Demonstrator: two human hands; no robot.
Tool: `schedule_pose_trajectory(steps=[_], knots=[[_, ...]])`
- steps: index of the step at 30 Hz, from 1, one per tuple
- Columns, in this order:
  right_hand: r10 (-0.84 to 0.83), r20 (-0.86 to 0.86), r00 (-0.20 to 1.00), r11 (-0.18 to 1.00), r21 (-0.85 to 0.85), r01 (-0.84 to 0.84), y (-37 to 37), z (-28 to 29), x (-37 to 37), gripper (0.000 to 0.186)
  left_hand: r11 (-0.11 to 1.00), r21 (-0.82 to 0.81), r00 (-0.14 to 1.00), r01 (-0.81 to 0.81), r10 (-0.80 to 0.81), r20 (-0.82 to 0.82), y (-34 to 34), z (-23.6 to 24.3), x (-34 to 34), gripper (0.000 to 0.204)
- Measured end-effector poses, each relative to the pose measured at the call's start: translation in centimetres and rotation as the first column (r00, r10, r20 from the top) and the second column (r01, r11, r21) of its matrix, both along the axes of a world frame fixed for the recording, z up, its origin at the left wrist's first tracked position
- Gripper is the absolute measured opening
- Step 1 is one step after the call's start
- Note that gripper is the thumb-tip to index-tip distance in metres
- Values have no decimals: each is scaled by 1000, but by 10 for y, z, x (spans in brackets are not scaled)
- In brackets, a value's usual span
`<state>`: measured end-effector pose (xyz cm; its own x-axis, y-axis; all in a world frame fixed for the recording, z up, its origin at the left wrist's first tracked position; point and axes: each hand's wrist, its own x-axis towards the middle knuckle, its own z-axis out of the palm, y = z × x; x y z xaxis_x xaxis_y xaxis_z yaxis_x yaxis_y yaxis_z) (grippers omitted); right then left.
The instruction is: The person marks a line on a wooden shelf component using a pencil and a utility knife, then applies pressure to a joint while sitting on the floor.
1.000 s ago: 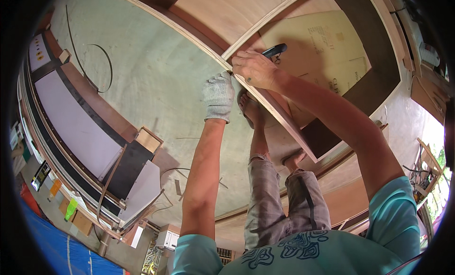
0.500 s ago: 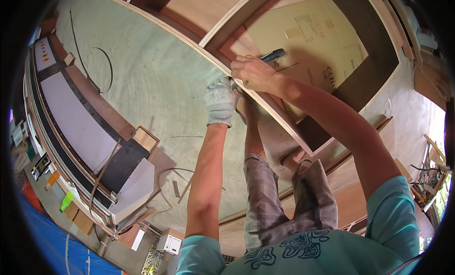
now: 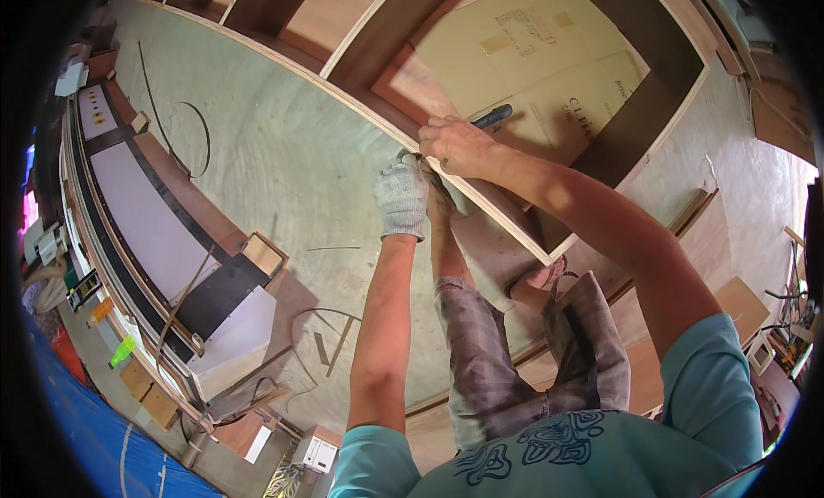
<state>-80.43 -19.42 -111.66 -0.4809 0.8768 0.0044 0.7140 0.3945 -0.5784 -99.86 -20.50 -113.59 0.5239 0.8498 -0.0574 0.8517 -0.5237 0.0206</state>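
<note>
My right hand point(image 3: 459, 146) is bare, with a ring on it. It closes round a dark-handled hand tool point(image 3: 492, 116) at the front edge of an open wooden cabinet frame point(image 3: 378, 119); the tool's working end is hidden. My left hand point(image 3: 401, 193) wears a grey knit glove. Its fingers curl in at the outer side of that same edge, just below the right hand. Whatever they pinch there is too hidden to make out. Inside the frame's near compartment, a flat brown cardboard sheet point(image 3: 536, 48) shows.
A long curved unit with white panels point(image 3: 142, 202) lies at the left. Thin dark strips point(image 3: 204, 138) curl on the concrete floor point(image 3: 283, 146). My feet point(image 3: 539, 283) are close to the frame's near corner. A blue tarp point(image 3: 94, 429) covers the lower left; boards lie at the right.
The view has shifted a little, so the cabinet frame sits farther left and its near corner farther up. Both hands stay together at its edge, the right still gripping the tool.
</note>
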Motion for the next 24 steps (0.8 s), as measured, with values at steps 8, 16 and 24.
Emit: schedule_pose_trajectory(steps=[8, 16, 24], knots=[[-6, -39, 999, 1000, -8, 6, -72, -4, 33, 22, 1000, -24, 995, -11, 13, 96, -70, 5, 31, 11], [133, 0, 991, 980, -149, -131, -151, 29, 57, 23, 859, -512, 979, -5, -101, -179, -145, 40, 45, 21], [-837, -142, 528, 327, -904, 275, -114, 123, 33, 32, 351, -935, 19, -60, 937, 350, -79, 147, 34, 9]])
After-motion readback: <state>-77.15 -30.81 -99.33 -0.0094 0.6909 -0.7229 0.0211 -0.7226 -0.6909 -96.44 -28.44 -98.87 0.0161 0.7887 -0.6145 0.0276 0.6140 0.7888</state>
